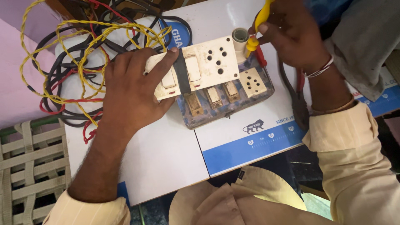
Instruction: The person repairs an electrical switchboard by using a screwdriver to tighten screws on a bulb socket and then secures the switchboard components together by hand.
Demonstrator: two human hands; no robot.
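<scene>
The cream switch plate (196,66) sits lifted and skewed over the open switch box (225,98) in the middle of the white and blue board (166,154), a strip of black tape (182,73) running across its face; below its lower edge the brass-coloured backs of three switches show, with a small socket piece (253,82) lying loose in the box's right end; the left hand (133,89) lies flat on the plate's left part, fingers spread, index finger along the top edge, pressing rather than clamping; the right hand (291,35) is closed around a yellow-handled screwdriver (261,18), its lower end coming down by the plate's top right corner, just beside a pale round holder (240,37); exactly where the tip lands I cannot tell, the yellow collar hides it; the risk, as I read it: the plate is held by palm pressure alone, so a hard twist could slide it sideways and let the tip skid into the box's innards; the loose socket piece could be jolted out; behind the left hand a tangle of yellow, black and red wires (79,54) lies heaped on the board, near enough for a sleeve or wrist to snag and drag the box; dark pliers (301,100) lie under the right wrist, ready to be knocked; a woven seat (29,166) shows at lower left.
</scene>
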